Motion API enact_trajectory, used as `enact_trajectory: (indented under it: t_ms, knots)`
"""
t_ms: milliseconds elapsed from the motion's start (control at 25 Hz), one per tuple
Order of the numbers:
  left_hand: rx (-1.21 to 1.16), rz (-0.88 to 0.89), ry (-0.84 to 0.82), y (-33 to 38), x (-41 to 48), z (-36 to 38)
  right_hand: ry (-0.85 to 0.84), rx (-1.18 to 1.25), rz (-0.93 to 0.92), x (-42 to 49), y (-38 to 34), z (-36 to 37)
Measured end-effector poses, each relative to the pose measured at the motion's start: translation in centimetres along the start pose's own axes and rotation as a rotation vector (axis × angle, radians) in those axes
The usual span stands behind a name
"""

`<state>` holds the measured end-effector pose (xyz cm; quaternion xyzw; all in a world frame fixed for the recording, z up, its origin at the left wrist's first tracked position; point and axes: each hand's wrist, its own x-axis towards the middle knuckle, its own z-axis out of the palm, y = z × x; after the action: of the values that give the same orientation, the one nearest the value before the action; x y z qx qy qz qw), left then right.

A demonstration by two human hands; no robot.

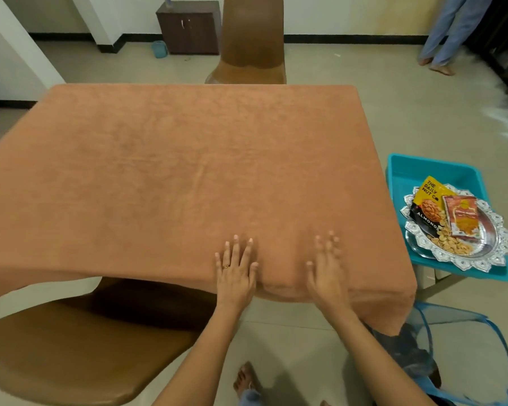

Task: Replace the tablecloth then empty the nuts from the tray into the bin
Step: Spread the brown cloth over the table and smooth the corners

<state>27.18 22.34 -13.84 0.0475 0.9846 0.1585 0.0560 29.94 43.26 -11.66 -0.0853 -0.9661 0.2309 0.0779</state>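
Tablecloth (188,171) spread over table, left hand (235,269) and right hand (326,268) flat on it, fingers (235,244) splayed

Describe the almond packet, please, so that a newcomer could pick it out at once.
To the right of the table under the orange tablecloth stands a teal bin, and on it rests a silver tray. The almond packet lies on the tray's left side; it is yellow and black with a pictured almond, unlike the red packet on its right.
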Motion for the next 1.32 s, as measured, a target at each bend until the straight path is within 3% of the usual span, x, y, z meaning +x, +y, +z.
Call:
enact_trajectory:
  t_ms: [120, 200, 560, 680, 920, 1080, 1200, 1320]
  knots:
    - [0.010, -0.078, -0.065, -3.2, 1.8, -0.9, -0.257, -0.076, -0.260, 2.1, -6.5, 5.9]
    - [0.025, -0.135, -0.041, -7.0, 2.2, -2.1, -0.292, -0.166, -0.268, 2.8, -7.5, 7.8]
    - [-0.001, -0.455, 0.059, -26.1, 1.1, -8.6, -0.215, -0.237, -0.146, 2.3, -5.8, 7.9]
    - [-0.014, -0.524, 0.074, -28.9, 1.5, -9.6, -0.201, -0.214, -0.048, 2.5, -7.1, 8.7]
    - [-0.047, -0.585, 0.103, -32.5, 2.7, -10.9, -0.119, -0.259, -0.036, 3.2, -9.3, 8.9]
    - [-0.035, -0.640, 0.159, -35.5, 3.4, -11.2, -0.137, -0.119, -0.134, 12.2, -16.2, 11.2]
    - [-0.030, -0.719, 0.208, -39.1, 4.6, -12.0, -0.217, -0.183, -0.198, 18.5, -18.3, 14.2]
    - [-0.024, -0.742, 0.239, -42.2, 5.4, -13.3, -0.250, -0.302, -0.154, 18.3, -17.8, 15.4]
